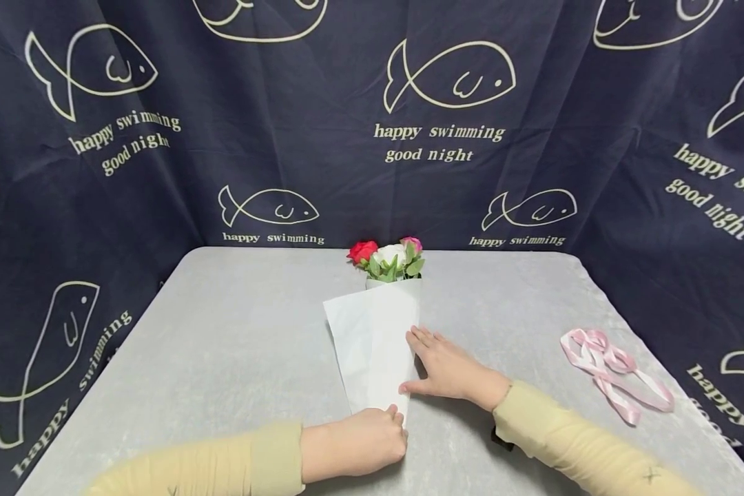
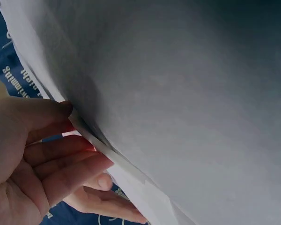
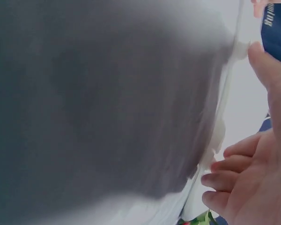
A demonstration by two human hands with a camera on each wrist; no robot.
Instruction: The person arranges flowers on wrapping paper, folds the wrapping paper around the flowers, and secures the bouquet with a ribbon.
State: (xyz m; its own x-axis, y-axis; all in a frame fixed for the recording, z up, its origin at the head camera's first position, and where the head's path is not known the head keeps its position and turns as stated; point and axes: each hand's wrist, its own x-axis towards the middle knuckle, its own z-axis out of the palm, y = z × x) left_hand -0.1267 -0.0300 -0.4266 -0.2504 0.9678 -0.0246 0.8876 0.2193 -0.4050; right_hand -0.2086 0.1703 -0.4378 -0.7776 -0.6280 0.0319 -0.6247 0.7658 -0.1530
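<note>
In the head view, flowers (image 1: 389,258) poke from the top of white paper (image 1: 378,337) on the table (image 1: 223,337); the left grip (image 1: 364,442) pinches the narrow end, while the right grip (image 1: 446,366) lies straight-fingered along the right edge. Wrapping seems in hand. In the left wrist view, thumb and fingers meet the paper's edge. In the right wrist view, fingers spread, clasping nothing; next likely calls for holding the overlap snug
</note>
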